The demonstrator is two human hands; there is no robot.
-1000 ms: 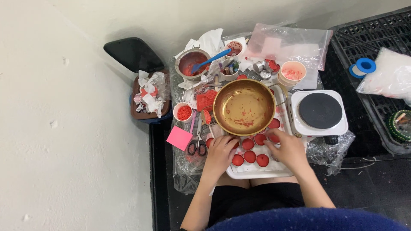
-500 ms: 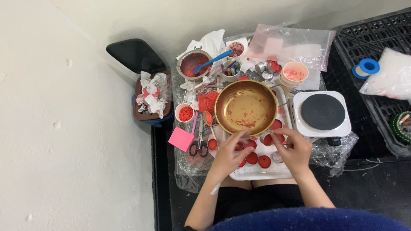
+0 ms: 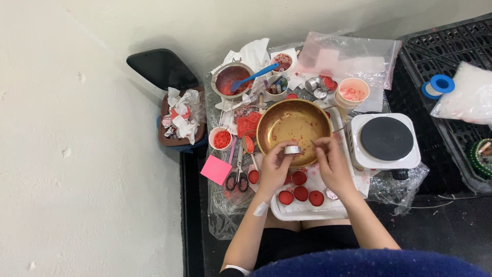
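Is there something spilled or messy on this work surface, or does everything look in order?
It is messy. Red smears stain the inside of the gold bowl, where the left hand holds a small metal cup. Crumpled, red-stained tissues overflow the brown bin. Red residue also marks the white tray.

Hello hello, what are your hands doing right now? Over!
Left hand holds a small metal cup over the gold bowl. Right hand pinches a thin stick beside it. Red wax cups sit on the tray below.

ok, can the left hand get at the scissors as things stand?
Probably not right away: the left hand is holding a small metal cup over the gold bowl. The scissors lie uncovered just beside it.
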